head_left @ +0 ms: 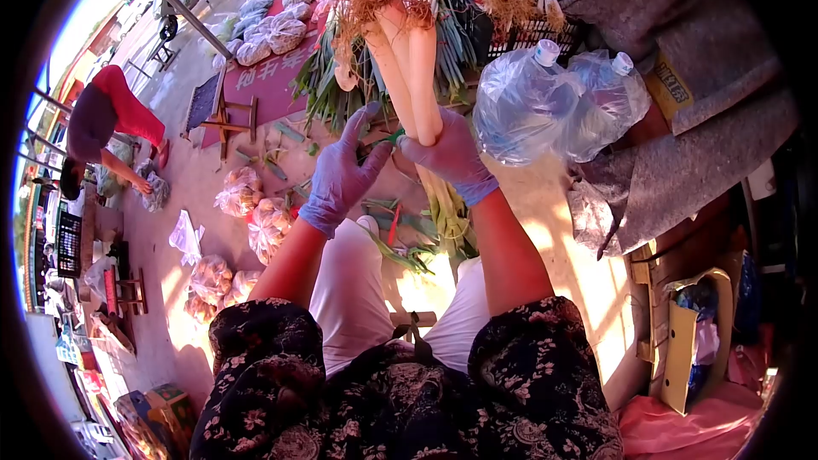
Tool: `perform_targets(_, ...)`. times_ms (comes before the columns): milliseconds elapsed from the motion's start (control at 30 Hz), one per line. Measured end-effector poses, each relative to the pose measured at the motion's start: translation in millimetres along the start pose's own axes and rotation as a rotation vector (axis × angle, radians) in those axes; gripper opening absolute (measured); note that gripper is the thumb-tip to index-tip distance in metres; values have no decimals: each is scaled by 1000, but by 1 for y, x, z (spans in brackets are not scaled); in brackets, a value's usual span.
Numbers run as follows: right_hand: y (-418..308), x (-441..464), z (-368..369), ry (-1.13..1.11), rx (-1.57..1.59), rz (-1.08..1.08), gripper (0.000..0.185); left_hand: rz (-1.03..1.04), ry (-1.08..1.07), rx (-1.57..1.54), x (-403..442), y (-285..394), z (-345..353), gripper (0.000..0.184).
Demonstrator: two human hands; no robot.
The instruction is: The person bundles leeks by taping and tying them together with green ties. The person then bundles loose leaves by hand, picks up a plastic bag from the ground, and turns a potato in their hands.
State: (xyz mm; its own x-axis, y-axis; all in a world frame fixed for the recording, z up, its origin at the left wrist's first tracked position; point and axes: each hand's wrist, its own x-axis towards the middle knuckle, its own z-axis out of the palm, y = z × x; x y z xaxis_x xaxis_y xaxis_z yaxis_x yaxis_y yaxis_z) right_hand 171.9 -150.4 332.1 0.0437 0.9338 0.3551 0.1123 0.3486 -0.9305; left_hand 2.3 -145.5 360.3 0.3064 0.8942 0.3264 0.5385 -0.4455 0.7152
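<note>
My right hand [452, 155], in a thin bluish-purple glove, is wrapped round a few large green onions [423, 64]. Their long white shafts and shaggy roots point away from me, and the yellowish-green leaves [447, 209] hang down between my knees. Just left of the shafts is my left hand [345, 172], gloved too, with thumb and fingers apart. A bit of green shows by its fingertips; I cannot make out whether it touches them. Beyond my hands lies a big pile of green onions [328, 77] with dark green tops.
Bagged plastic bottles [528, 102] stand at right beside a grey blanket [673, 170]. Bagged produce [271, 226] and leaf scraps lie on the floor at left. A wooden stool [230, 115] is farther back. Another person [106, 119] bends over bags at far left.
</note>
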Motion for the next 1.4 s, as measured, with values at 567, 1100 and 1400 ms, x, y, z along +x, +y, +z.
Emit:
perform_targets(567, 37, 14, 25, 210, -249, 6, 64, 28, 13, 101, -22, 57, -44, 13)
perform_targets(1100, 37, 12, 40, 158, -333, -20, 39, -47, 38, 500, 8, 28, -13, 28)
perform_targets(1400, 43, 14, 20, -343, 198, -58, 60, 75, 56, 467, 6, 15, -18, 29)
